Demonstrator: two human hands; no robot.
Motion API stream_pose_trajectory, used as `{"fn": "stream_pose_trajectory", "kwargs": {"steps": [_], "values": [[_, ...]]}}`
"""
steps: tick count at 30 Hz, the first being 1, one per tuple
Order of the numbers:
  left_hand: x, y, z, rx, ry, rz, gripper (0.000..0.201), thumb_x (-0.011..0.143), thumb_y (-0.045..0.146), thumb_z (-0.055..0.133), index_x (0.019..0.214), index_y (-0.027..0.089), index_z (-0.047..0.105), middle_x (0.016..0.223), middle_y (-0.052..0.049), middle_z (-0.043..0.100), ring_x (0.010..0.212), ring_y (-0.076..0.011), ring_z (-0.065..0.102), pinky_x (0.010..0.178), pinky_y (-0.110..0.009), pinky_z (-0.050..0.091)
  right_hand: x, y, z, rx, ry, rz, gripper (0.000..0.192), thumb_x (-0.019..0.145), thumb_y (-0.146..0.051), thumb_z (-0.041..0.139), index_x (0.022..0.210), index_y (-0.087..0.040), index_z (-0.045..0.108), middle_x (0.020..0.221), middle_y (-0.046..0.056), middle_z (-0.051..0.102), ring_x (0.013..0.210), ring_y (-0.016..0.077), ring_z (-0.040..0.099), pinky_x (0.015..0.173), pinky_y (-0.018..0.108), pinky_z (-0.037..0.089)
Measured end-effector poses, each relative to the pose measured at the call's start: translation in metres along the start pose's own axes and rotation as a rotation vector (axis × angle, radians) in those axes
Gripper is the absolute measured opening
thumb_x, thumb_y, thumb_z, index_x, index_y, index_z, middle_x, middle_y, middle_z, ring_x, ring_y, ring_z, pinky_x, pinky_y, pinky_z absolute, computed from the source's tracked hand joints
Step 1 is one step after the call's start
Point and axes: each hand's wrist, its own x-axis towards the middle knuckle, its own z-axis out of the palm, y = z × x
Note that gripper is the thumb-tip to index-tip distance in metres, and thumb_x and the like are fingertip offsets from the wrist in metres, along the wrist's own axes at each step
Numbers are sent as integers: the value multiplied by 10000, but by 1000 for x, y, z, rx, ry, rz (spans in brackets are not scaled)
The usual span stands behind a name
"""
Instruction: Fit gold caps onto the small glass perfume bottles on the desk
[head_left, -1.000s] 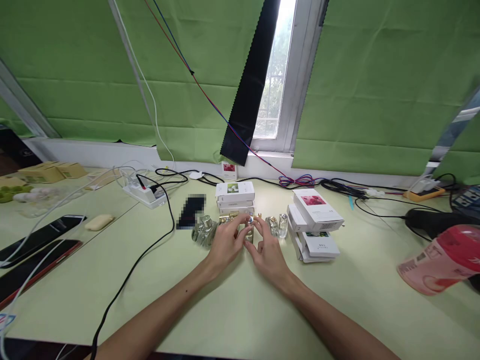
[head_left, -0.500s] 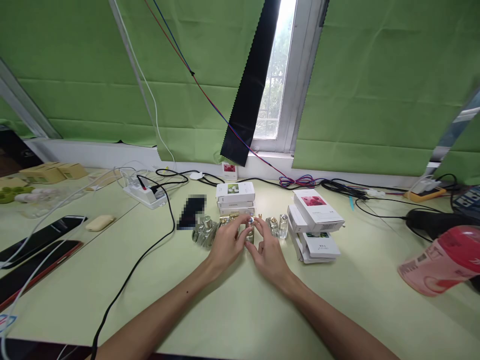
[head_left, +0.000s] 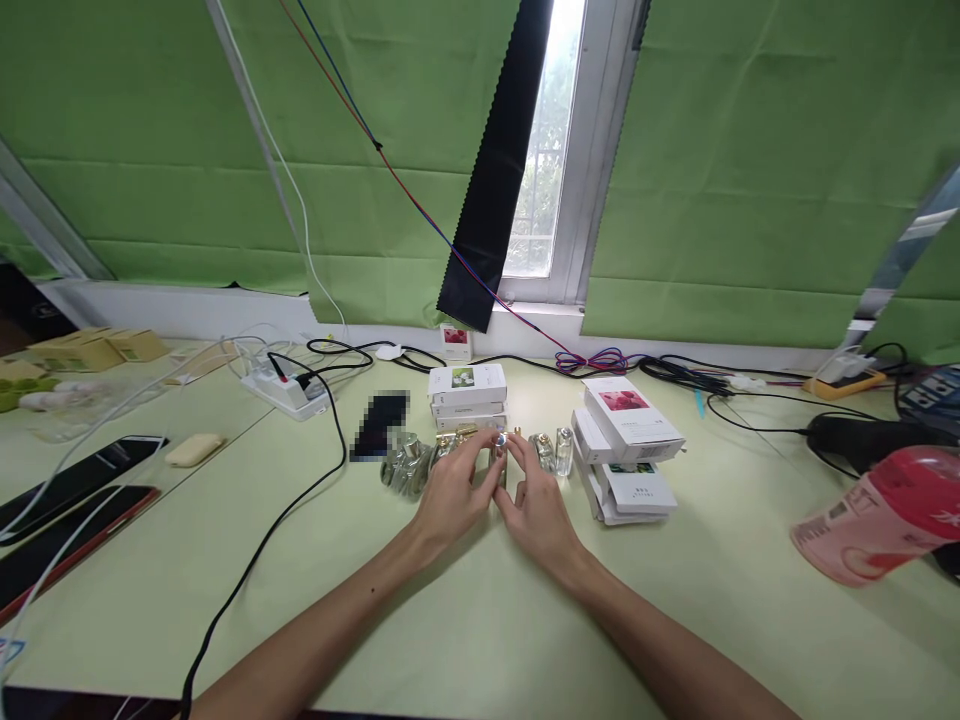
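Note:
Between the fingertips of my left hand and my right hand stands a small glass bottle with a shiny silvery top. Fingers of both hands close around it from either side; its lower part is mostly hidden. Left of my hands lies a bottle in crinkled clear wrap. Gold-topped bottles show just behind my left fingers. Right of my right hand are a wrapped bottle and a clear glass bottle standing upright.
Flat white boxes are stacked behind my hands, and more white boxes lie piled at right. A pink bottle stands far right. Phones, a power strip and a black cable occupy the left.
My thumbs and fingers have drawn slightly closer together around the bottle. The whole view has shifted a little; the other objects keep their places.

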Motion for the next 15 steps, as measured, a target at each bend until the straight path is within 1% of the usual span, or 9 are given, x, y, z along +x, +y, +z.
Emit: {"fn": "stream_pose_trajectory", "kwargs": {"steps": [4,8,13,15], "values": [[-1,3,-1,23,31,0,335,950,277,566,1281,225,561,1059,-64,730,770,-179,684,703,-303,542,0,2,1,-5,19,16,674,859,-144,559,1491,-243,350,1431,130,577,1029,244,703,767,359,588],[0,8,-3,57,113,2,336,927,277,596,1253,203,563,950,-52,702,654,-147,621,648,-280,512,0,0,1,-10,28,28,639,871,-178,572,1475,-223,371,1420,144,583,1011,250,708,745,354,586],[0,13,-4,-9,256,24,221,901,245,621,1115,206,581,893,-9,659,486,-64,453,517,-220,433,0,-2,1,-21,42,62,617,888,-248,602,1465,-212,386,1354,152,627,981,263,710,750,374,584],[-2,14,-3,-33,314,75,161,904,227,619,1061,204,590,797,24,629,455,-51,407,474,-201,394,0,-2,1,-28,50,67,619,883,-262,619,1457,-205,394,1345,154,632,999,271,702,760,384,583]]}}
